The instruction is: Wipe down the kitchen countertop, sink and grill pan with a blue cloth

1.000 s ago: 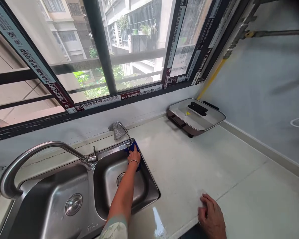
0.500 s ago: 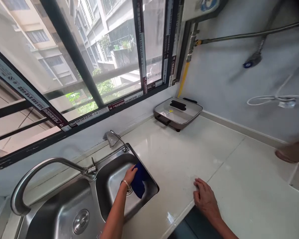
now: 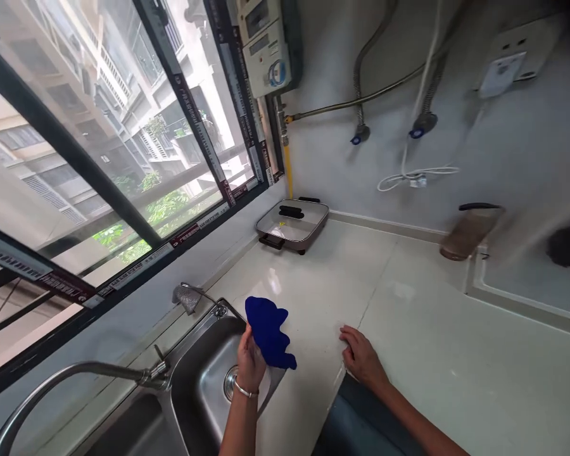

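A blue cloth point(image 3: 268, 332) is gripped by my left hand point(image 3: 251, 364), raised above the right edge of the sink basin point(image 3: 204, 380). The cloth spreads out beyond my fingers with a wavy right edge, and a bracelet circles that wrist. My right hand point(image 3: 361, 358) rests near the front edge of the pale countertop point(image 3: 323, 285), holding nothing, its fingers loosely bent and somewhat apart. The sink's round drain point(image 3: 230, 382) shows just left of my left hand.
A curved faucet point(image 3: 66, 373) arches over the left basin. Behind the sink lies a grey mesh cloth point(image 3: 187, 297) by a small spout. A lidded electric pan point(image 3: 292, 223) sits in the back corner. Further right stands a brown jug-like container point(image 3: 468, 233), blurred.
My left hand has lifted the blue cloth up out of the right basin and turned it. The view has swung to the right. My right hand stays at the counter edge.
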`<control>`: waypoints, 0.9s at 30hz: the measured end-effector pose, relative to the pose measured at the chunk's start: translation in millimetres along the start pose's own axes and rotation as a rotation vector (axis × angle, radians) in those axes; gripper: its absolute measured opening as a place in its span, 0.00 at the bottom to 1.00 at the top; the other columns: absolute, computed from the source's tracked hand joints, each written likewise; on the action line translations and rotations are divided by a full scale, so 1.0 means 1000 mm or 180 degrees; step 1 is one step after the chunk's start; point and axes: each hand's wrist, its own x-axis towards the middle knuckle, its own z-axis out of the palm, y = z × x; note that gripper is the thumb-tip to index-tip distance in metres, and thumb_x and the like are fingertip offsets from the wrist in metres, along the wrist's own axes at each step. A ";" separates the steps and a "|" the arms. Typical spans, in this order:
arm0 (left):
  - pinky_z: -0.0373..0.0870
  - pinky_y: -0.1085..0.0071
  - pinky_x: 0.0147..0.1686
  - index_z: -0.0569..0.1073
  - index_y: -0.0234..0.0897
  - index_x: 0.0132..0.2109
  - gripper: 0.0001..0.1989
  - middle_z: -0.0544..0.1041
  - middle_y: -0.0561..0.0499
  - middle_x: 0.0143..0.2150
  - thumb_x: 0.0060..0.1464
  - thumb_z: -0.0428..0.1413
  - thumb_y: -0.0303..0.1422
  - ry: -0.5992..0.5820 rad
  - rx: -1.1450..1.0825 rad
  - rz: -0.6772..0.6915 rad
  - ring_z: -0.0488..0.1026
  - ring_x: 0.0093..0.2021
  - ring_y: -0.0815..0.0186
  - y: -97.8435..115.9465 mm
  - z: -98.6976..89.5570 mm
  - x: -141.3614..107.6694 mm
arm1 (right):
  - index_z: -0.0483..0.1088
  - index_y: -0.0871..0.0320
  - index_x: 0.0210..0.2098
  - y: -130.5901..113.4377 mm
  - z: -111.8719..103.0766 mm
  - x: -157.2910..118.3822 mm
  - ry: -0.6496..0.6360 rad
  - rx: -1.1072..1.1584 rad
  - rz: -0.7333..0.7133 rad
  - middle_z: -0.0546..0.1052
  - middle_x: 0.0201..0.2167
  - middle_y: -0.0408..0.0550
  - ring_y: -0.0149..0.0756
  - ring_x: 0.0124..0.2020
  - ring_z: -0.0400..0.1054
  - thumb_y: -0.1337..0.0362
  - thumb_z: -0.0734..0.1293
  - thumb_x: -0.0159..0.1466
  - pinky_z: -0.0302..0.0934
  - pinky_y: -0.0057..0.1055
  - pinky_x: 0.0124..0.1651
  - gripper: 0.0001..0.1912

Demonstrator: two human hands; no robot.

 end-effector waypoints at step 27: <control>0.64 0.75 0.34 0.70 0.37 0.37 0.18 0.74 0.56 0.34 0.47 0.66 0.43 -0.1279 0.0490 -0.0495 0.68 0.33 0.73 0.013 0.005 0.049 | 0.75 0.60 0.25 -0.111 -0.063 0.108 -0.0096 0.2819 0.2621 0.76 0.24 0.46 0.34 0.29 0.66 0.44 0.73 0.53 0.62 0.32 0.35 0.23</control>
